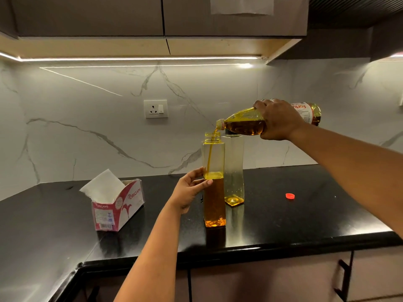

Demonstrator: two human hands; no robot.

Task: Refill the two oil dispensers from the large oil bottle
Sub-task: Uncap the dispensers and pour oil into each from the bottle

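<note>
My right hand (278,120) grips the large oil bottle (244,123), tipped almost level with its neck to the left. A thin stream of oil falls from its mouth into the open neck of the near oil dispenser (214,186), a tall square clear bottle about half full of amber oil. My left hand (189,190) holds that dispenser at mid height, fingers curled round its left side. The second oil dispenser (233,171) stands just behind and to the right, capped in black, with only a little oil at its bottom.
A red bottle cap (290,196) lies on the black counter (305,214) to the right. An open tissue box (117,205) sits at the left. A wall socket (155,109) is on the marble backsplash. Cabinet doors run below the counter's front edge.
</note>
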